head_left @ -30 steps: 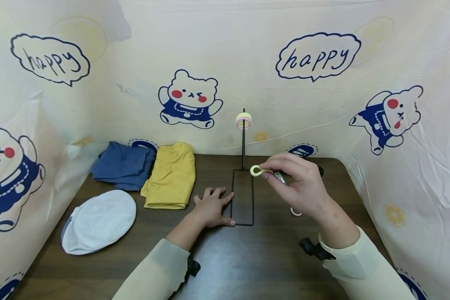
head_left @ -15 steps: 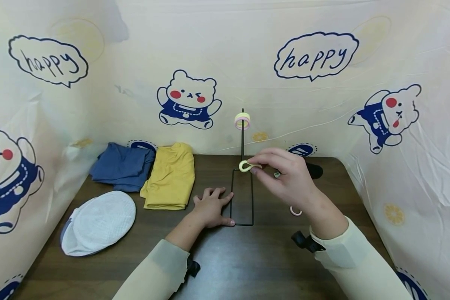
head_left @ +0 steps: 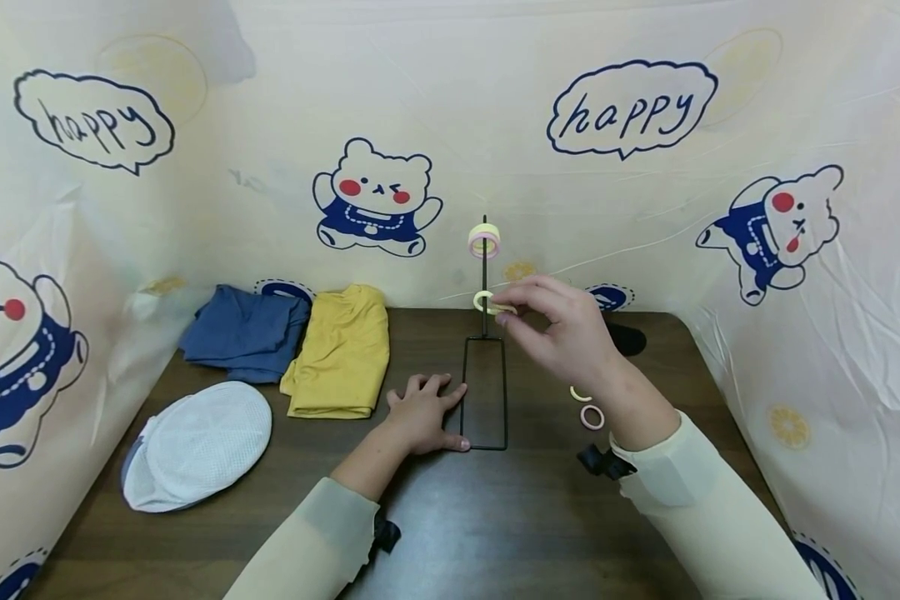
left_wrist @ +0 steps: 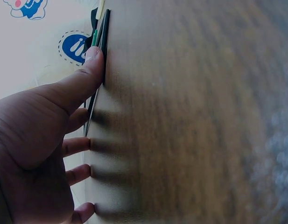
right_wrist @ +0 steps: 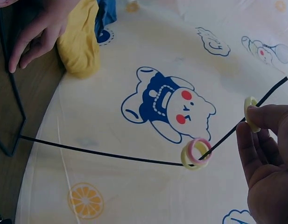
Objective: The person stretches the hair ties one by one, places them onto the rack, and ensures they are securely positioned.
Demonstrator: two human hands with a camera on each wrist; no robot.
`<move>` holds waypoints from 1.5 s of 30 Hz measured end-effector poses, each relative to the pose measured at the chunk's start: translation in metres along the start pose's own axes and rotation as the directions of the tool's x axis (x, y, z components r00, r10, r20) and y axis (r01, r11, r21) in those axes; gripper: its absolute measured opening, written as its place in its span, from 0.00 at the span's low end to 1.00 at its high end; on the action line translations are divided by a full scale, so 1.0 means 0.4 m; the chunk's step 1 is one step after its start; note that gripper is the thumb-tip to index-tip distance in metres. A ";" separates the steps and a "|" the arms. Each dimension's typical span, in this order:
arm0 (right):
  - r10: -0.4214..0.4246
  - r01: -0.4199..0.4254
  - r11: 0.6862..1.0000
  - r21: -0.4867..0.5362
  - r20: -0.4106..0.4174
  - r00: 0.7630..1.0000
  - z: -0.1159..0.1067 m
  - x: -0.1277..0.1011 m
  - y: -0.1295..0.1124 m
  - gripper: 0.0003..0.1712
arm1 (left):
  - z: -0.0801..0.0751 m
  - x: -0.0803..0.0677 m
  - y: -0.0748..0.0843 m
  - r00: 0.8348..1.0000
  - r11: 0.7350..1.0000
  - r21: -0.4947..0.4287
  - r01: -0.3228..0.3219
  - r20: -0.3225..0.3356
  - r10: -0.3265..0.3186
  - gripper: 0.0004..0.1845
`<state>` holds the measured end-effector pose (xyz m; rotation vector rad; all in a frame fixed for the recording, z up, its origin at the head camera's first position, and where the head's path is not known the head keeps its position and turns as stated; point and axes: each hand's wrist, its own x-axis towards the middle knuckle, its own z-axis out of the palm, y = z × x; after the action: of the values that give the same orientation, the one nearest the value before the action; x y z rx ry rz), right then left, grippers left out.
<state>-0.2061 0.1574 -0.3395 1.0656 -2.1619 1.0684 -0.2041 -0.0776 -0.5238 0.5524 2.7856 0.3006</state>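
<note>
While left hand [head_left: 422, 414] presses stand base flat, right hand [head_left: 562, 333] pinches yellow ring [head_left: 484, 302] against upright rod [head_left: 484, 283].

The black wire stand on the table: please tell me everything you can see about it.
The black wire stand looks like thin metal: a rectangular loop base flat on the dark table, with one upright rod. Two rings, yellow and pink, sit near its top. The left hand presses on the base; the right hand holds a yellow ring at the rod.
</note>
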 end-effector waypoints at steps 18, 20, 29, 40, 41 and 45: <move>0.136 -0.139 0.990 -0.037 -0.067 0.988 0.054 0.055 0.106 0.15 | 0.001 -0.002 -0.003 1.000 1.000 -0.004 -0.002 -0.001 0.002 0.54; 0.164 -0.167 0.985 -0.039 -0.070 0.984 0.056 0.063 0.114 0.15 | -0.001 -0.003 -0.002 1.000 1.000 -0.008 -0.003 0.001 0.003 0.54; 0.220 -0.224 0.974 -0.041 -0.092 0.971 0.058 0.087 0.135 0.14 | -0.002 0.001 -0.002 1.000 1.000 -0.007 -0.008 0.004 0.008 0.54; 0.241 -0.244 0.970 -0.015 -0.102 0.965 0.037 0.037 0.134 0.16 | 0.006 0.002 0.001 1.000 1.000 -0.002 -0.007 -0.003 0.007 0.54; 0.229 -0.232 0.973 -0.013 -0.106 0.968 0.034 0.029 0.133 0.16 | 0.006 0.003 0.001 1.000 1.000 0.000 -0.007 -0.003 0.007 0.54; 0.181 -0.183 0.983 -0.004 -0.123 0.976 0.024 -0.001 0.132 0.16 | 0.001 0.003 0.000 1.000 1.000 0.007 0.001 0.004 -0.001 0.54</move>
<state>-0.2500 0.1702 -0.3680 0.7845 -2.1971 1.1645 -0.2051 -0.0770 -0.5246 0.5521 2.7846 0.2893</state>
